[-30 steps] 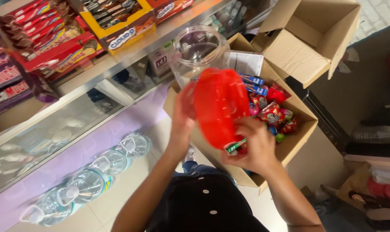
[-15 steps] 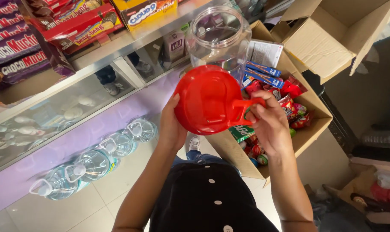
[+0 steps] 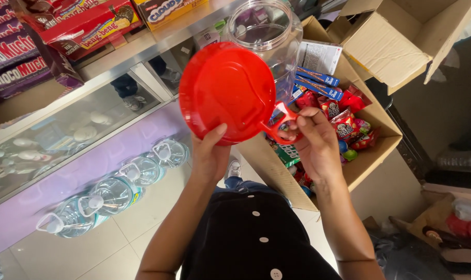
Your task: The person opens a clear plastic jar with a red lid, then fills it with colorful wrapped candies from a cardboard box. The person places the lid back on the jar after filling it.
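Boxes of chocolate bars (image 3: 64,31) sit along the top of the glass counter (image 3: 64,129), near its front edge. Clear water bottles (image 3: 116,192) lie in a row on the tiled floor (image 3: 131,238) at the counter's base. An empty cardboard box (image 3: 396,41) stands open at upper right.

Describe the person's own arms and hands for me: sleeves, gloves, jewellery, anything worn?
Both arms are bare from the elbows down; no sleeve shows in view. The left hand and right hand have no gloves, and no rings, watch or bracelets show on the fingers or wrists. The nails look short and unpainted. Below the arms is a dark garment with a row of small white buttons.
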